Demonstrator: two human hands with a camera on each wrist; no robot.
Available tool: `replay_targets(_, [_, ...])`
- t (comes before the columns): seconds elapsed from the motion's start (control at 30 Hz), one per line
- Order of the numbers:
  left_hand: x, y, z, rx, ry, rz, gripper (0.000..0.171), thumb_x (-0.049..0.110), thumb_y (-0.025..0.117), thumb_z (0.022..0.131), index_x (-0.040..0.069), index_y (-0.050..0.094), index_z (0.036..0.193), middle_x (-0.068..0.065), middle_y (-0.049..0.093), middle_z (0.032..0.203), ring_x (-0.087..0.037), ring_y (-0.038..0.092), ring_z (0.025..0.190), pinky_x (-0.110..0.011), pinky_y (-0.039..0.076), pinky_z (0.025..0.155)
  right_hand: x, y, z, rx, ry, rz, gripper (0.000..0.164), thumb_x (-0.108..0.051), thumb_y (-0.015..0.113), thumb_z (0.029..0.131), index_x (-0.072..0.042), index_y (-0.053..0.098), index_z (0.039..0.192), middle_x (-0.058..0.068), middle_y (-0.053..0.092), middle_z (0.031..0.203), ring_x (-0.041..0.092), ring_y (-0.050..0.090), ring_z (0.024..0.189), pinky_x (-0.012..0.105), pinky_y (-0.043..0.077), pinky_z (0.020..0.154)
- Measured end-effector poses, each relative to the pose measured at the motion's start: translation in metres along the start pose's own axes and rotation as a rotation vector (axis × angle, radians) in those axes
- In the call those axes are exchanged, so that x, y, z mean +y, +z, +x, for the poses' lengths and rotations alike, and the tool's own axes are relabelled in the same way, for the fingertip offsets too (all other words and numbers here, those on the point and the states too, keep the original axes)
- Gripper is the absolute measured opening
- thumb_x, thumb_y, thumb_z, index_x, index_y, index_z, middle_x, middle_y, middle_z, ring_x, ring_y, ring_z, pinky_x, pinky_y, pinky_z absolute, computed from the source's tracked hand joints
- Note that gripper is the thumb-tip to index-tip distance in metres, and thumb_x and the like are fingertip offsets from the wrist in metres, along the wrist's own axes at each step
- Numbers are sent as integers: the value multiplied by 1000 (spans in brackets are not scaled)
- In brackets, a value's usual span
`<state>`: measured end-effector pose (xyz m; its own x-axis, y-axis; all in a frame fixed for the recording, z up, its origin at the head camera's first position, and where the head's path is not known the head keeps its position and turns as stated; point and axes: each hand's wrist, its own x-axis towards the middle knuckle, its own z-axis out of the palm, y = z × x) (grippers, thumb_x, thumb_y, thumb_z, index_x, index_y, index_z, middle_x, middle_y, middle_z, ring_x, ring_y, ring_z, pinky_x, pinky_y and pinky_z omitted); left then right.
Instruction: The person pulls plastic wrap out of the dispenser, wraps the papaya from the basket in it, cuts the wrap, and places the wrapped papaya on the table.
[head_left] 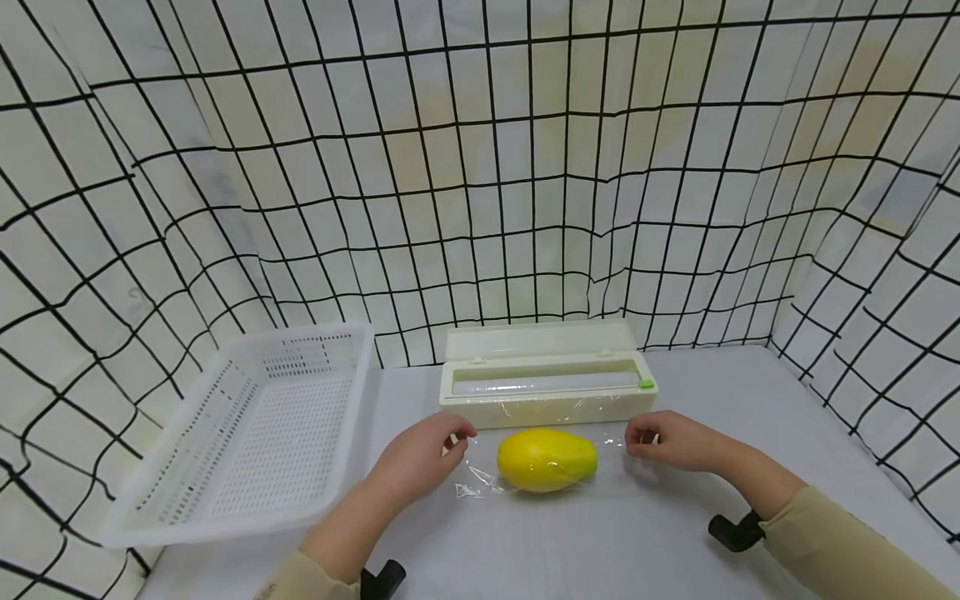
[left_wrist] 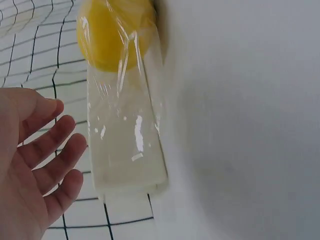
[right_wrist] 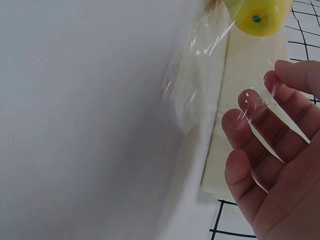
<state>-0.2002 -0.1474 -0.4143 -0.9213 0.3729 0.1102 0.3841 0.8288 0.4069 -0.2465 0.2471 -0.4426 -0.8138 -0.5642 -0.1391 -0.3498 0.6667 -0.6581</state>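
Observation:
A yellow papaya with a greenish end lies on its side on the white table, and clear cling film is around it. To its left is my left hand, fingers loosely bent and holding nothing; the left wrist view shows film hanging apart from them. My right hand, on the other side, pinches the film's edge between thumb and index finger. More film drapes over the other fingertips in the right wrist view. Just behind the papaya sits a cream cling film dispenser, lid up, its roll visible inside.
A white perforated plastic basket stands at the left of the table. Black wire grid panels backed with white sheeting enclose the back and sides. A small green piece sits at the dispenser's right end.

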Motion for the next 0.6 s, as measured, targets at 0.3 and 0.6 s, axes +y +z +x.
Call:
replay_targets(0.3, [51, 27, 9, 38, 341, 169, 35, 34, 72, 90, 21, 66, 122, 4, 60, 127, -17, 57, 115, -38, 46, 100, 3, -4, 0, 12, 4, -12, 11, -27, 65, 96, -16, 66, 98, -6, 61, 88, 16, 53, 83, 29, 48, 71])
replay_targets(0.6, [62, 48, 22, 10, 325, 242, 51, 41, 72, 89, 24, 57, 135, 3, 55, 135, -19, 51, 124, -42, 44, 102, 5, -7, -2, 77, -27, -44, 13, -28, 65, 96, -16, 66, 103, -10, 63, 97, 14, 56, 92, 31, 49, 79])
